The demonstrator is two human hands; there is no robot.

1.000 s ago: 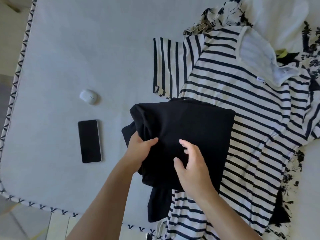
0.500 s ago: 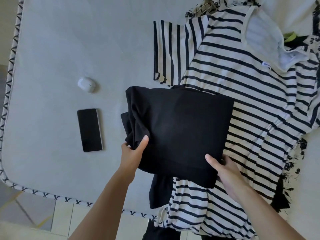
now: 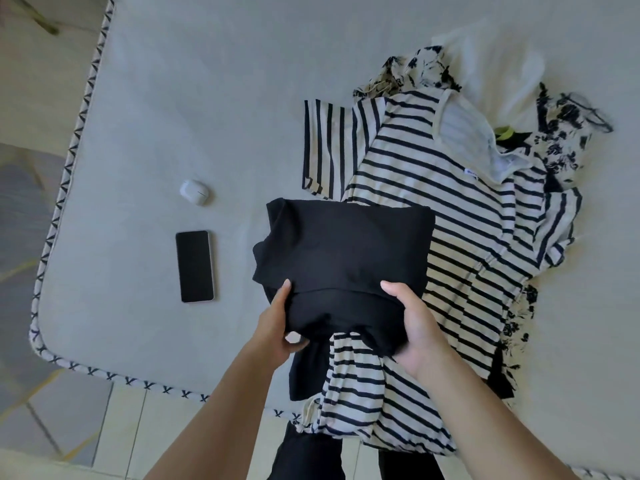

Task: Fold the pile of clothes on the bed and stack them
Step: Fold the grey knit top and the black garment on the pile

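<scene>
Hands hold a folded black garment (image 3: 346,251) by its near edge, over the bed (image 3: 207,81). Left hand (image 3: 277,327) grips the near left corner, thumb on top of the cloth and fingers curled beneath. Right hand (image 3: 419,327) grips the near right corner the same way, thumb on top, fingers under the fold. The black garment's right part overlaps a striped shirt (image 3: 450,202), which lies spread out on the bed with its hem hanging off the near edge. Under and beyond the shirt lies a floral cloth (image 3: 561,140), with a white cloth (image 3: 498,74) at the far side of the pile. Left of the clothes, well apart from them, a phone (image 3: 194,266) lies face up, and a white earbud case (image 3: 194,192) sits just beyond it. Tiled floor (image 3: 52,410) shows past the bed's corner.
</scene>
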